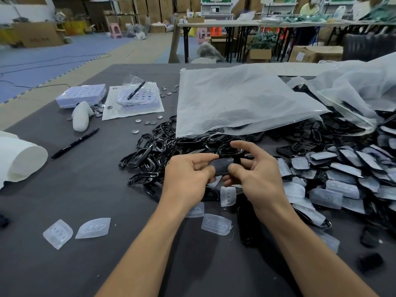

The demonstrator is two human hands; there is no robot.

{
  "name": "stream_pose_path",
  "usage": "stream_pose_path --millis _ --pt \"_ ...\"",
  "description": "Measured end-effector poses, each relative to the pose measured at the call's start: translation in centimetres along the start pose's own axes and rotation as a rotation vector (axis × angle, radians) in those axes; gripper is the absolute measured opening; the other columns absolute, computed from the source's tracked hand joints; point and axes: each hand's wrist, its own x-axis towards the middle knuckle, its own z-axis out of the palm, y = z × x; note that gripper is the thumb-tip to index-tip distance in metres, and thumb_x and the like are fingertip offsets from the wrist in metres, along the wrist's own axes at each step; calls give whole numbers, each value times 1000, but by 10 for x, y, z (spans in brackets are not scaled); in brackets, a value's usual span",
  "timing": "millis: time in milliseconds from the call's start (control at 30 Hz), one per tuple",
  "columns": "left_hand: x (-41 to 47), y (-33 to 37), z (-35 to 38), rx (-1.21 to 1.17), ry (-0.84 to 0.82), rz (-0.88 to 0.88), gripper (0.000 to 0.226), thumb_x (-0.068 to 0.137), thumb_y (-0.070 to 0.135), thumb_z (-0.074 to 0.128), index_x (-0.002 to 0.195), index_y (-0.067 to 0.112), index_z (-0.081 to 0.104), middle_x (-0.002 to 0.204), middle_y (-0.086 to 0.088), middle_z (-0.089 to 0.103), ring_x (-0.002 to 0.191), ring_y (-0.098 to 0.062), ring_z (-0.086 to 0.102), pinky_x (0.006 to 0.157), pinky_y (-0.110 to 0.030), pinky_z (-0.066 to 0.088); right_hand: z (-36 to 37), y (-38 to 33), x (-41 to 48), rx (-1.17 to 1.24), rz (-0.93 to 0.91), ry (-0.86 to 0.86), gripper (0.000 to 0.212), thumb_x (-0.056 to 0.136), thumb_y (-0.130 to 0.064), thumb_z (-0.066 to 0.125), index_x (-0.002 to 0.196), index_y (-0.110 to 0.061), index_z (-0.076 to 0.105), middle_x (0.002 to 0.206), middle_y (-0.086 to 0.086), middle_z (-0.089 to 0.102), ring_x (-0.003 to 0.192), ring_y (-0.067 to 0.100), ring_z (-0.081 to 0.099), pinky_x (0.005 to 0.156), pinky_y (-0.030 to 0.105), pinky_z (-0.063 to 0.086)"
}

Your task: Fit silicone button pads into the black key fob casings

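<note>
Both hands hold one black key fob casing (222, 166) above the grey table (64, 264). My left hand (188, 176) pinches its left end between thumb and forefinger. My right hand (255, 170) grips its right end, thumb on the front. Clear silicone button pads lie loose below the hands (216, 224), (228, 196), and two more at the near left (57, 233), (93, 228). A heap of glossy black casing frames (150, 153) lies behind the hands. Whether a pad sits inside the held casing cannot be seen.
A big pile of black casings with pads (338, 174) fills the right side, under large clear plastic bags (240, 99). A black marker (75, 143), a white foam roll (19, 159), coin cells (147, 122) and perforated trays (81, 95) lie at the left.
</note>
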Motion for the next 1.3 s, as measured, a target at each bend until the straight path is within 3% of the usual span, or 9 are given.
stream_pose_path --millis 200,300,433,733,867,967,1067,1167,1300 --pt "-3 2 -2 -10 9 -23 41 86 -9 64 94 27 82 84 3 81 76 -19 78 76 -34 64 1 0 -4 25 13 1 35 90 9 57 91 -23 68 77 9 76 55 27 72 55 29 58" --pt "-7 3 1 45 22 29 34 85 1 68 93 31 82 81 10 80 76 -10 78 76 -30 64 2 1 -4 -67 -26 40 21 89 -8 71 80 -25 63 71 7 74 54 27 72 53 35 59" --pt "-9 4 5 93 73 80 20 82 22 81 75 41 80 72 15 77 71 -3 75 72 -31 64 4 1 -4 -162 -43 24 25 90 -6 71 80 -24 58 67 8 73 54 26 73 53 37 59" --pt "-3 7 4 43 135 23 39 84 4 81 65 38 81 68 -1 77 63 -31 76 67 -53 65 2 -6 -4 94 76 -68 21 99 10 52 87 -7 56 65 13 70 50 35 70 49 37 60" --pt "-4 7 3 12 164 30 42 86 6 80 66 43 80 66 3 77 56 -20 75 64 -46 66 -1 -9 -6 229 122 -80 28 96 12 49 85 -7 67 71 17 72 58 38 72 52 35 61" --pt "-2 5 0 -15 187 20 35 86 11 80 70 42 80 67 4 77 56 -20 75 61 -36 63 -1 -11 -8 97 24 -67 27 90 5 60 92 -16 77 78 12 77 67 32 76 60 31 61" --pt "-2 3 0 -30 185 10 22 80 19 82 73 40 81 68 3 77 59 -22 76 68 -42 66 2 -9 -12 -43 -24 -72 27 84 -2 75 100 -23 74 73 7 76 64 26 76 61 28 60" --pt "-1 3 0 -49 121 -3 10 71 27 79 77 34 83 70 -1 78 60 -22 74 70 -44 65 3 -8 -10 -49 21 -27 31 82 8 71 98 -19 72 70 10 75 57 24 73 57 27 58" --pt "-2 2 1 -34 -8 -17 13 79 9 80 82 21 83 72 -7 78 55 -16 70 65 -30 58 -4 -12 -7 47 117 16 34 82 20 63 90 -12 72 67 11 73 52 25 70 52 29 56"
